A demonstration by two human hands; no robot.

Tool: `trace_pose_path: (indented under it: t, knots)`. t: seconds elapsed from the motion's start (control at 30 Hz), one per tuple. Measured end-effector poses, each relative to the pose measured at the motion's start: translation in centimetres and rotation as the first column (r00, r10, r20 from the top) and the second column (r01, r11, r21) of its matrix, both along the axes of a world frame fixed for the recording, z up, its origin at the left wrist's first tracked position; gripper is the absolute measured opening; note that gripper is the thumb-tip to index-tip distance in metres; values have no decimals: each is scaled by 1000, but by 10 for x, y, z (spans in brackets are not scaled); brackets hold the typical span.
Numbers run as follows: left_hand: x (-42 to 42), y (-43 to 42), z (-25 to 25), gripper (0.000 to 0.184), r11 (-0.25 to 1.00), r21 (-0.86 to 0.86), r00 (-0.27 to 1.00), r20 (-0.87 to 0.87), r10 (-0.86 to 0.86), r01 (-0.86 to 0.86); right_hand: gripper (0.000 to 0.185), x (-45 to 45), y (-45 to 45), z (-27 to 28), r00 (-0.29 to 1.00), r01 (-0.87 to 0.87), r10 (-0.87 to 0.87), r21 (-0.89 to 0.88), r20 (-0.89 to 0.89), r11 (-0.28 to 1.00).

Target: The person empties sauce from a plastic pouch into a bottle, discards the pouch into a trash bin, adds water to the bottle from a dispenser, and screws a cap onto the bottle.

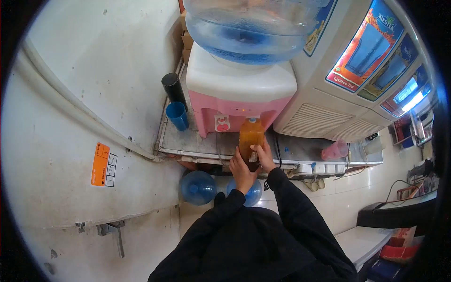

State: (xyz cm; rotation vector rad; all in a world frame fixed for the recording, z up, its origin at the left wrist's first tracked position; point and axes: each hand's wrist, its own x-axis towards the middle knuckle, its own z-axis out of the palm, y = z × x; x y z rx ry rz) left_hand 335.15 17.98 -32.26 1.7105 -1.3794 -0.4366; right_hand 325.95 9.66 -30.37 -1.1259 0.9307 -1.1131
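Both hands hold an amber-orange bottle [251, 136] at the front of a pink and white water dispenser [242, 89]. My left hand [243, 173] wraps round the lower left side of the bottle. Round its right side closes my right hand [264, 155], with the thumb across the front. The bottle's top is right under the dispenser's blue tap [252, 120]; whether they touch I cannot tell. A red tap [222, 123] sits to the left. On top of the dispenser rests a large clear blue water jug [253, 33].
Left of the dispenser stand a blue cup [177, 115] and a black cylinder [173, 89]. A drinks machine [329, 103] and a pink cup [335, 150] are to the right. Large blue bottles [198, 187] stand on the floor below the metal counter [188, 144].
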Motion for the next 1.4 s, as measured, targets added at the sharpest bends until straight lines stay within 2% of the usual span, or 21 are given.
trace_pose_path:
  t: [0.2,0.5,0.6,0.8,0.9,1.4]
  knots:
    - [1,1,-1,119,1000,21,1000,-11,-9,9,67,1,3,11,1000,-9,9,-11,-24,1000]
    - [1,-1,-2,119,999,-34,1000,-2,7,-7,65,-2,0,1,999,-41,40,-20,-36,999]
    - [0,0,-2,118,1000,-21,1000,-8,11,-11,63,1,2,7,1000,-27,27,-10,5,1000]
    - [0,1,1,119,1000,17,999,-33,5,-4,57,3,7,18,999,8,-8,7,-33,1000]
    - [-1,1,1,116,999,-33,999,-36,28,-29,57,2,7,19,998,-5,5,3,-55,1000]
    - [0,1,-3,114,999,-50,999,-26,18,-20,61,1,6,11,999,1,0,41,-35,999]
